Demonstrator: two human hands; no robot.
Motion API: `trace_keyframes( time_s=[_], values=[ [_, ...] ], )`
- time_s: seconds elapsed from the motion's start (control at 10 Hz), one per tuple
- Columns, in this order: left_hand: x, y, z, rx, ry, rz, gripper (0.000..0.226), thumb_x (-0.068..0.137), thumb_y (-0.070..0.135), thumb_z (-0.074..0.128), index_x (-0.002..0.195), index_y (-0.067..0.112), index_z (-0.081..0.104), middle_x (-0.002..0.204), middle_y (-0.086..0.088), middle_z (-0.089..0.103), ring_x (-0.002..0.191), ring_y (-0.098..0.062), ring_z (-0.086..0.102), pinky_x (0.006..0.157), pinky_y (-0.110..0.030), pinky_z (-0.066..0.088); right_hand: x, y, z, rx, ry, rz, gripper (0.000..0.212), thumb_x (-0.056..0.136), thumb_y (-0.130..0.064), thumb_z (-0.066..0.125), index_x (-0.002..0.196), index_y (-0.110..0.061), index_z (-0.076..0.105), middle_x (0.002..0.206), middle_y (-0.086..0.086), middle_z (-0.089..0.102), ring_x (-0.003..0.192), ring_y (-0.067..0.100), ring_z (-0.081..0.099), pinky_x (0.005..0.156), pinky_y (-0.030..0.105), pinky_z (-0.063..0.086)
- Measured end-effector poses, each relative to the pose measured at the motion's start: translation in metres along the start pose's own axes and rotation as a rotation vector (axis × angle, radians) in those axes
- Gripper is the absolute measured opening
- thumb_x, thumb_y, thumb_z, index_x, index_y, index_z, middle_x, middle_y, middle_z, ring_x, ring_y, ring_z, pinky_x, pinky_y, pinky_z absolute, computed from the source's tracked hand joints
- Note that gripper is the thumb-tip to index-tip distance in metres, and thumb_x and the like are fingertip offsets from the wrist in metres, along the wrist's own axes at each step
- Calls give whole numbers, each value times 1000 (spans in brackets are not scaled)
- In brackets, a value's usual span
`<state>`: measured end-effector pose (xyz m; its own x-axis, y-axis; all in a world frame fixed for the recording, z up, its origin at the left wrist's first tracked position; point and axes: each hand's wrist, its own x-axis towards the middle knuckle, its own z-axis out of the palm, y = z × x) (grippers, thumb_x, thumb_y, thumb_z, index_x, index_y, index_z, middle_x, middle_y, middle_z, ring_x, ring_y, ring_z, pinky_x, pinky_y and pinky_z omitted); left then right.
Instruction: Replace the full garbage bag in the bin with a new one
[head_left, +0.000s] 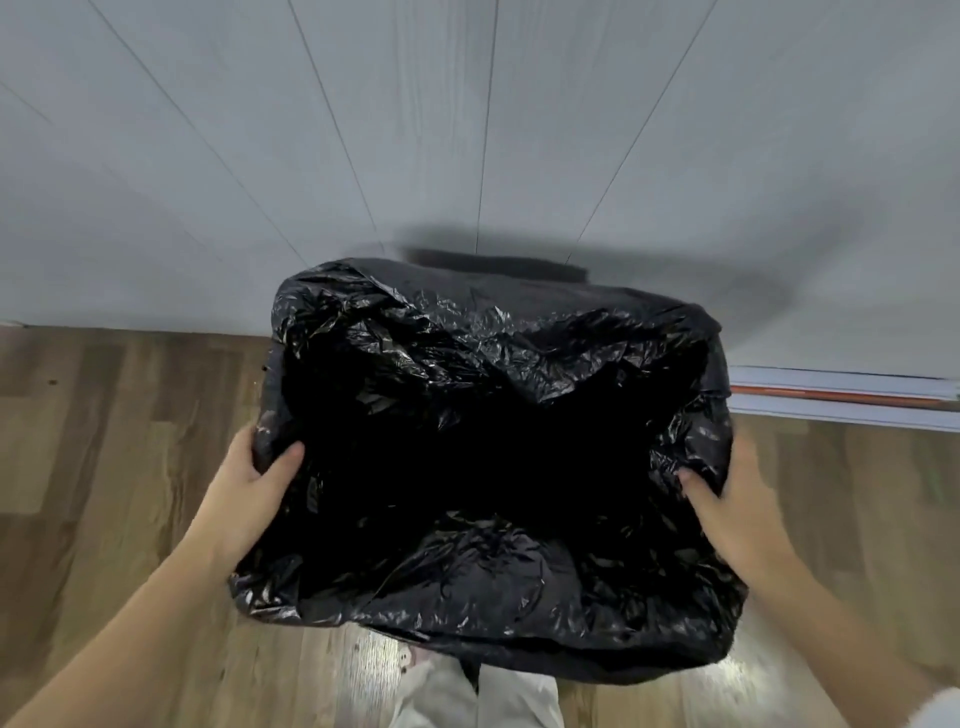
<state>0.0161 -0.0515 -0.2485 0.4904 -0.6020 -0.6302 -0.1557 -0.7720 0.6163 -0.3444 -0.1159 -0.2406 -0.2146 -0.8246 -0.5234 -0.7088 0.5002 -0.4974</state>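
While the person stands over the bin (498, 660), left hand (254, 483) and right hand (727, 499) each pinch the black bag (493, 374) at opposite rims, apparently stretching its mouth over the edge; beyond, wooden floor (104, 441) meets grey wall (467, 130).

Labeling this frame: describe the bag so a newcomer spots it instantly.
Start at the grey panelled wall where it meets the wood floor. Against it, the black garbage bag gapes open, left hand and right hand gripping its sides. Nothing else is crinkled, glossy black.
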Motion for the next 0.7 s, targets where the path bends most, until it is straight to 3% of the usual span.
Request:
trace_keyframes(
  time_s=[0.1, 0.2, 0.3, 0.4, 0.5, 0.6, 0.7],
  values=[
    [-35, -7, -12, 226, 72, 353, 90, 70, 59, 47, 146, 28, 9, 155, 8, 17, 141, 1, 11, 118, -28, 7, -34, 16, -11, -364, 87, -250, 91, 80, -51, 57, 147, -23, 4, 156, -1, 17, 143, 22, 15, 115, 45, 8],
    [-51, -47, -15, 866, -81, 978, 69, 78, 58, 43, 138, 28, 29, 150, 19, 29, 143, 4, 11, 118, -27, -3, -65, 55, 0, -767, 0, -796, 90, 71, -71, 37, 146, -31, 9, 158, -10, 7, 145, 13, 5, 114, 45, -7],
    [-44, -69, -18, 1146, -102, 1148, 32, 75, 12, 35, 104, 18, 50, 87, 6, 75, 96, -10, 66, 121, -28, -2, -71, 90, 15, -854, 47, -958, 55, 69, -32, 39, 122, -22, 43, 115, 3, 66, 116, 20, 41, 107, 39, 26],
    [-36, -64, -24, 1141, -21, 1220, 32, 69, -1, 29, 89, 16, 48, 62, 6, 71, 74, -9, 59, 118, -25, 4, -57, 88, 12, -850, 156, -1003, 41, 58, -5, 44, 98, -11, 47, 85, 6, 69, 92, 16, 44, 52, 20, 55],
    [-36, -68, -21, 1142, -8, 1266, 30, 70, -3, 33, 89, 15, 48, 61, 5, 71, 63, -12, 68, 118, -25, 4, -53, 90, 13, -856, 146, -1014, 38, 61, -2, 45, 98, -10, 47, 76, 6, 74, 93, 16, 45, 45, 19, 53],
    [-26, -80, -18, 1198, 61, 1337, 59, 71, 1, 50, 126, 18, 42, 123, -2, 66, 109, -17, 63, 119, -30, -2, -55, 91, 10, -918, 227, -1032, 54, 63, 0, 55, 115, -10, 46, 112, 7, 68, 114, 19, 41, 75, 35, 51],
    [-49, -94, -30, 1101, 171, 1342, 61, 91, 5, 18, 149, 16, 4, 160, 0, -2, 147, -17, 2, 118, -36, 1, -87, 96, 3, -855, 264, -1019, 65, 83, -7, 46, 143, -21, 25, 158, -3, 10, 144, 15, 9, 114, 48, 5]
  ],
)
